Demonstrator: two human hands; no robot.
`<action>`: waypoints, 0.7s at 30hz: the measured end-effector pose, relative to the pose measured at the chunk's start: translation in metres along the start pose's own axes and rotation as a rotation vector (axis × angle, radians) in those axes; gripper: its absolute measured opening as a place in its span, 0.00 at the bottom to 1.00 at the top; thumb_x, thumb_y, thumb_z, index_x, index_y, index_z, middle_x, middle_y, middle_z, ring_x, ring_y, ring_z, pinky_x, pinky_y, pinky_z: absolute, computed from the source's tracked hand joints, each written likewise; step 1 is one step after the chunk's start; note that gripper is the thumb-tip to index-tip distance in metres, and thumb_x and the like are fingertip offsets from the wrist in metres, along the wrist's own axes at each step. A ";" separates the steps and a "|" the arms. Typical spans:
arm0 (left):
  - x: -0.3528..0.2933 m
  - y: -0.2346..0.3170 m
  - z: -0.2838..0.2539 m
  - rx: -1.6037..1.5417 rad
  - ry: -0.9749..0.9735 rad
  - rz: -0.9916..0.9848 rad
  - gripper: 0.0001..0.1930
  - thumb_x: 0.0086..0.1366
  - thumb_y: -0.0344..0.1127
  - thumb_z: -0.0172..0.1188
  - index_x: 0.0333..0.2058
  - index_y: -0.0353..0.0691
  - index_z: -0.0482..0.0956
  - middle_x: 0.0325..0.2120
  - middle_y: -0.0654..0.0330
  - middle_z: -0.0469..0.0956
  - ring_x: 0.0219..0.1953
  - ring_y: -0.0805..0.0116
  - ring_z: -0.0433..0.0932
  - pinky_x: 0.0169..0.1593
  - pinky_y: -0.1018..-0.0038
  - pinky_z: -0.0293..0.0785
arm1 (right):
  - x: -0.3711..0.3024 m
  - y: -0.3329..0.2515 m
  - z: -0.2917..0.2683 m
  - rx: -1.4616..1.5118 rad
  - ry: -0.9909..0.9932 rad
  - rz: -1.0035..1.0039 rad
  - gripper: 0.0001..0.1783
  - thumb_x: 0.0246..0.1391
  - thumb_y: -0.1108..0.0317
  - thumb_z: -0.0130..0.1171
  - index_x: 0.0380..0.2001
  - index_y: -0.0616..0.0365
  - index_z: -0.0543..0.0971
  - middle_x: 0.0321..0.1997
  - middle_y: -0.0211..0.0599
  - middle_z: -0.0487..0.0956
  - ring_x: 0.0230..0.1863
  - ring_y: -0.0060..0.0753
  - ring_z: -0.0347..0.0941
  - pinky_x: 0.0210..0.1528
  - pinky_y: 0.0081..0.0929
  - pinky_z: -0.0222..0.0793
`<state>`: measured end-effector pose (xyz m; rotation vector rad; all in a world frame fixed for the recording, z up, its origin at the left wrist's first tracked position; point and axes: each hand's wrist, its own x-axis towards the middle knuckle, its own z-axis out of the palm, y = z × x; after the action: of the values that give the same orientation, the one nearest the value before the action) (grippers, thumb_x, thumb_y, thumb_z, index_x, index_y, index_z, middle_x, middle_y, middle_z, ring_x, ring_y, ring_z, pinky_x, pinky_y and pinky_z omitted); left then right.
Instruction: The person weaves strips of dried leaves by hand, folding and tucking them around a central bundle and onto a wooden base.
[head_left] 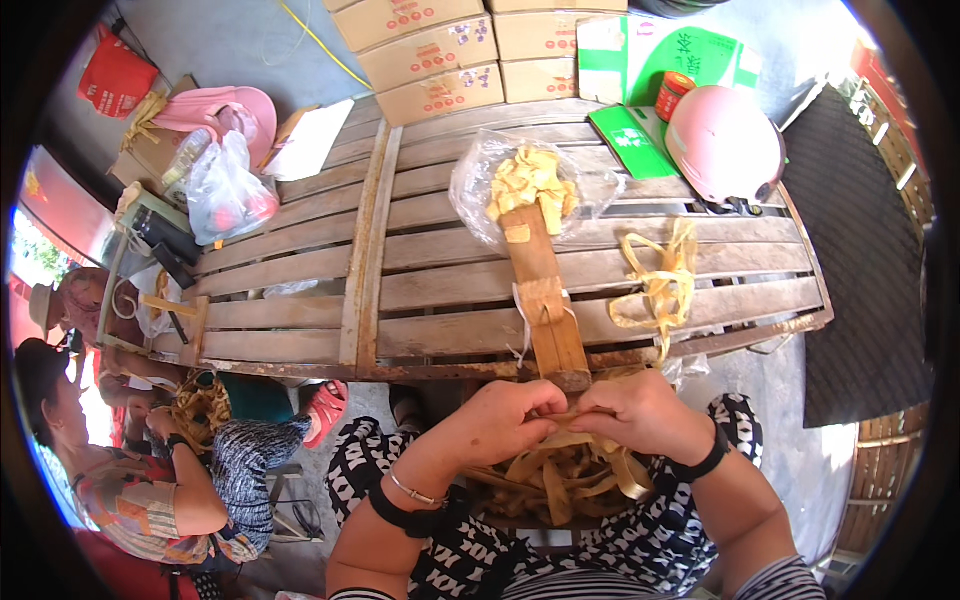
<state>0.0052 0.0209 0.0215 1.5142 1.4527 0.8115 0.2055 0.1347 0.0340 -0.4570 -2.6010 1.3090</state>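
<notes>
My left hand (505,425) and my right hand (645,415) meet just below the near end of a narrow wooden board (545,290). The fingers of both are closed in a pinch on a yellowish strip (572,422), mostly covered by the fingers. Under them, between my knees, a heap of long tan and yellow-brown strips (555,480) fills a container that I see only in part. Beyond the board's far end, a pile of short pale-yellow pieces (532,180) lies on a clear plastic bag (470,195). One small piece rests on the board itself.
The board lies on a slatted wooden table (440,290). A yellow plastic tie (665,280) is to its right; a pink helmet (725,145) and red can (675,95) stand behind. Cartons (430,95) are stacked at the back. At left, another person (150,480) handles similar strips.
</notes>
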 end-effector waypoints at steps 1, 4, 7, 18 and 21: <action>0.000 -0.001 0.002 -0.060 0.009 -0.032 0.08 0.60 0.29 0.61 0.37 0.36 0.76 0.25 0.58 0.80 0.26 0.70 0.80 0.32 0.74 0.73 | 0.005 0.004 0.000 -0.073 -0.002 -0.047 0.15 0.46 0.60 0.71 0.35 0.54 0.80 0.27 0.36 0.80 0.29 0.44 0.78 0.30 0.36 0.72; 0.000 -0.011 0.015 -0.217 0.079 -0.091 0.07 0.60 0.29 0.59 0.37 0.36 0.75 0.24 0.58 0.79 0.26 0.69 0.79 0.32 0.73 0.73 | 0.011 0.002 0.000 -0.199 0.129 -0.253 0.11 0.50 0.59 0.68 0.30 0.52 0.80 0.26 0.35 0.80 0.26 0.44 0.77 0.29 0.37 0.71; -0.003 -0.012 0.022 -0.070 0.168 0.023 0.07 0.59 0.27 0.59 0.37 0.37 0.75 0.26 0.56 0.79 0.28 0.62 0.80 0.33 0.72 0.74 | 0.006 -0.005 0.000 -0.183 -0.047 -0.051 0.18 0.57 0.49 0.60 0.36 0.53 0.78 0.26 0.37 0.80 0.27 0.41 0.78 0.31 0.34 0.72; -0.010 -0.006 0.005 0.033 0.342 0.393 0.12 0.57 0.25 0.60 0.41 0.39 0.76 0.38 0.58 0.79 0.34 0.65 0.79 0.37 0.71 0.77 | 0.009 -0.001 0.007 0.649 -0.107 0.226 0.10 0.63 0.60 0.58 0.39 0.55 0.78 0.30 0.30 0.79 0.32 0.15 0.73 0.33 0.19 0.69; -0.014 -0.003 -0.004 -0.583 0.230 0.055 0.09 0.67 0.28 0.51 0.44 0.37 0.77 0.40 0.62 0.79 0.37 0.75 0.78 0.38 0.76 0.76 | 0.008 -0.004 0.011 0.381 0.075 0.049 0.06 0.56 0.66 0.63 0.36 0.51 0.78 0.27 0.29 0.78 0.29 0.19 0.75 0.28 0.23 0.70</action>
<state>-0.0015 0.0079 0.0222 1.0422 1.1874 1.3410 0.1942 0.1266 0.0313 -0.4918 -2.2183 1.7165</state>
